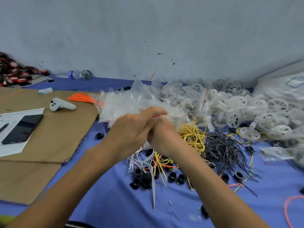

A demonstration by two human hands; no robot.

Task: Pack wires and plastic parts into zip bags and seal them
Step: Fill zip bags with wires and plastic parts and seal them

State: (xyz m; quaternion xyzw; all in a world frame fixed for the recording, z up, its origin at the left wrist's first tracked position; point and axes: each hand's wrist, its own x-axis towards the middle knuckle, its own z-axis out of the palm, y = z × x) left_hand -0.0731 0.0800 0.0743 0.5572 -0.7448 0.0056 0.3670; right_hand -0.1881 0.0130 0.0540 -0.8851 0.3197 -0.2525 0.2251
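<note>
Left hand (131,129) and right hand (162,135) meet, fingers curled, pinching the red-striped mouth of a clear zip bag (171,112), held just above the yellow wires (192,135). Recommended: press along the whole strip, keeping contents clear of the seal.

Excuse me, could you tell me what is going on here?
A person holds a clear zip bag in both hands, the left hand and right hand pinching its red-striped top, seemingly pressing it closed. Yellow wires, black wires and black plastic parts lie loose on the blue cloth beneath; white plastic wheels are heaped to the right.
</note>
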